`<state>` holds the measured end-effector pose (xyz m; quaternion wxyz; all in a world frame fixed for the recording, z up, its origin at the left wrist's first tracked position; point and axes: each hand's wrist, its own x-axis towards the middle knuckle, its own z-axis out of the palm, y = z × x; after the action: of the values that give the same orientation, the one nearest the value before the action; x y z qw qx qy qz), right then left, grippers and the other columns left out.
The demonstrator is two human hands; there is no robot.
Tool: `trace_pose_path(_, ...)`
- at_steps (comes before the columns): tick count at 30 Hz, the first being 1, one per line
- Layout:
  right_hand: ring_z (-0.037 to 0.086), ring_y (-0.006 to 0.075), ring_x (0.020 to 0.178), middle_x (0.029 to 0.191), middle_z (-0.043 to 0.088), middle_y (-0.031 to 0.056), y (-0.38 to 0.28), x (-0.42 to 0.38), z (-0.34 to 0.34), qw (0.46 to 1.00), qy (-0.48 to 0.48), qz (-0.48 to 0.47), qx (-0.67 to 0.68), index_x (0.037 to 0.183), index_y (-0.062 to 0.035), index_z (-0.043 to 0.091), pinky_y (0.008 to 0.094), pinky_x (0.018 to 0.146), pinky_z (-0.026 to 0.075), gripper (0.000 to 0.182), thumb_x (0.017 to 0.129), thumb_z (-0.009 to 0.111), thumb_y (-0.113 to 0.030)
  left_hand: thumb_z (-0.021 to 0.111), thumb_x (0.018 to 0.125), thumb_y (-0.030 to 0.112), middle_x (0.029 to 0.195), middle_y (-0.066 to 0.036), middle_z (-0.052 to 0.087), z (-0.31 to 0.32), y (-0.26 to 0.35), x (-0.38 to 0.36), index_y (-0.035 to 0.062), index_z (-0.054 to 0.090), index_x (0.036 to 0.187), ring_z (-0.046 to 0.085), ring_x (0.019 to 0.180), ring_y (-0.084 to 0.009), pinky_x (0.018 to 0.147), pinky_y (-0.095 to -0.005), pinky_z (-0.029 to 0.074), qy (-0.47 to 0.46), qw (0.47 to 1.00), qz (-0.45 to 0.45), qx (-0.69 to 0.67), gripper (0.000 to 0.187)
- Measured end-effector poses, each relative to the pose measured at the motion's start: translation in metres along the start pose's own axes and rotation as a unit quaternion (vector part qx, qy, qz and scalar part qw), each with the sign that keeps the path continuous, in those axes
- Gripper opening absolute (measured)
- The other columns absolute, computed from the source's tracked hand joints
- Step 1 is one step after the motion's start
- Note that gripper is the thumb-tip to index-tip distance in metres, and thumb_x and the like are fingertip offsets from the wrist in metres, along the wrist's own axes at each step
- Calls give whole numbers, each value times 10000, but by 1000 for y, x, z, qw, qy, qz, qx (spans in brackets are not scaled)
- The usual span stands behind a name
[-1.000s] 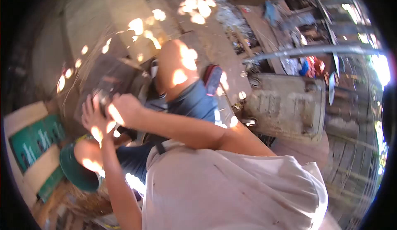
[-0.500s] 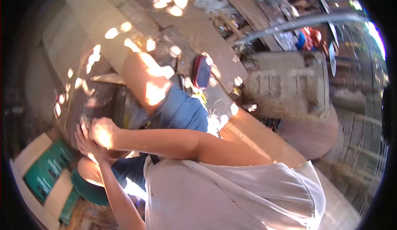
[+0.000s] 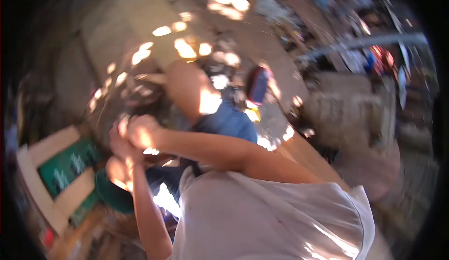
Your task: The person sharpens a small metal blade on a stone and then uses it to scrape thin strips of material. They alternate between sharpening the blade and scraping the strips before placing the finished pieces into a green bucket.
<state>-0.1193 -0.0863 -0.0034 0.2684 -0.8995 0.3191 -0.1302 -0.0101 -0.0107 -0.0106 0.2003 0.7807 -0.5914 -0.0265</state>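
Note:
My right hand [image 3: 144, 131] is closed in a fist in front of my knees. My left hand [image 3: 124, 144] presses close against it from the left, fingers bent and smeared by motion. Whatever lies between the two hands is hidden and too blurred to name. My bare right knee [image 3: 184, 89], below blue shorts [image 3: 229, 124], is up beside the hands. Under them my left knee [image 3: 117, 171] shows next to a dark green rounded thing [image 3: 112, 192]. Beyond the hands the ground is dark and blurred.
A green panel in a pale wooden frame [image 3: 56, 145] stands at left. A dark blue oblong thing with a red edge [image 3: 258, 86] lies past my right knee. Farther right are a dusty beige slab [image 3: 346, 108], a metal pipe [image 3: 369, 41] and scattered clutter. Pale boards [image 3: 145, 14] lie ahead.
The view has shifted, so most things sit farther right and the picture is more blurred. Both hands remain together, now slightly higher in the view.

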Motion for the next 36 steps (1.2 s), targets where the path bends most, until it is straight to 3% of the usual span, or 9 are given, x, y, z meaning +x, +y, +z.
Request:
trace_pose_path(1,717,301,839,934,724,166,2,-1,-23,996,-80,-32,34,851,-47,726,453,640,590,168,788,652,-184,632,819,449,1482,-138,476,7,-14,-8,154,646,1275,488,1308,-387,1010,-500,433,43,998,6,44,544)
trace_pose_path(3,727,309,781,843,716,165,20,-12,12,995,2,-86,57,852,-99,736,442,622,591,150,830,634,-206,612,832,428,1524,-88,435,15,-23,-15,155,646,1275,401,1393,-356,1094,-526,341,21,986,-12,165,522)
trace_pose_path(7,724,340,749,869,678,195,7,2,1,997,-41,-36,-52,853,-45,712,437,636,592,193,860,636,-222,575,860,401,1561,-36,383,15,-27,-17,186,511,1422,311,1451,-351,1168,-562,221,7,987,-71,141,605)
trace_pose_path(8,716,359,730,869,665,207,12,6,5,996,-16,-86,-15,1023,-16,653,426,636,589,221,861,622,-164,573,859,392,1565,-35,374,14,-25,-19,202,540,1404,313,1448,-353,1173,-564,217,28,990,-66,120,578)
trace_pose_path(21,726,351,755,933,675,188,-5,-6,-22,985,-111,-52,-120,1229,4,574,416,637,596,415,862,654,-175,629,860,365,1556,-31,384,6,-25,-19,230,510,1438,316,1446,-336,1172,-568,202,17,991,-101,82,605)
trace_pose_path(25,708,400,784,973,653,203,3,19,2,990,-93,-49,-97,1380,-108,494,486,662,579,592,812,659,-134,634,858,400,1561,-20,381,3,-28,-19,239,510,1446,315,1448,-318,1171,-551,197,-11,989,-103,103,622)
trace_pose_path(29,718,365,820,1015,660,173,7,-10,-16,986,-106,-75,-103,1232,-57,565,470,693,592,419,843,667,-176,645,824,329,1515,-99,396,-1,-21,-17,43,504,1433,325,1404,-392,1139,-580,229,66,993,-82,49,688)
trace_pose_path(34,713,380,832,1005,665,192,-7,21,-9,984,-119,-53,-124,1157,-34,610,464,719,588,296,891,572,-158,640,810,389,1530,-73,418,-19,-24,-15,128,586,1378,332,1434,-340,1154,-533,256,1,991,-93,94,628)
trace_pose_path(36,706,399,800,992,650,198,-2,1,-14,987,-105,-57,-111,1282,-54,541,478,704,584,426,869,579,-152,670,775,358,1550,-74,394,-11,-26,-19,146,596,1360,329,1431,-362,1157,-561,221,1,991,-107,85,627)
